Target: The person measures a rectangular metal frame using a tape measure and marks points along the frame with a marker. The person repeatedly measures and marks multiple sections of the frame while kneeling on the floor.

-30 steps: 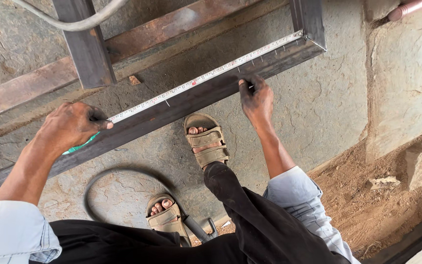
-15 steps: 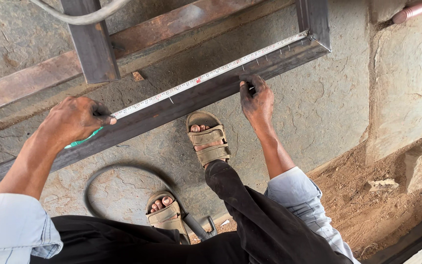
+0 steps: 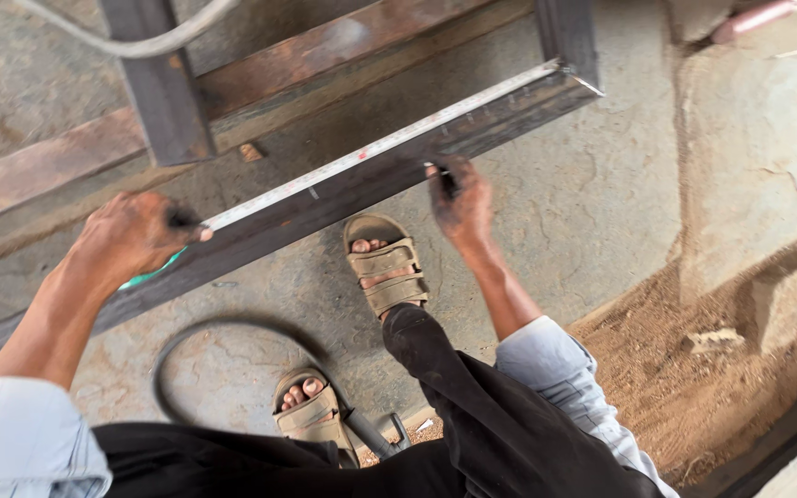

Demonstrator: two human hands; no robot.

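1. A white steel measuring tape blade lies stretched along the top of a dark rusty steel frame bar, running from about 8 o'clock up to 2 o'clock across the view.
2. The left hand sits at the 9 o'clock end of the blade, its fingers curled tight around the green tape case, with the blade coming out just past the thumb.
3. The right hand rests on the same bar right of centre; its fingers pinch a small dark marker whose tip touches the bar just below the blade.
4. The bar's far end meets an upright steel post at 1 o'clock.
5. Underneath is a cracked grey concrete floor, with loose brown dirt at 4 o'clock.
6. Two tan strapped sandals stand on the floor below the bar, and a black rubber hose loop lies at 7 o'clock.
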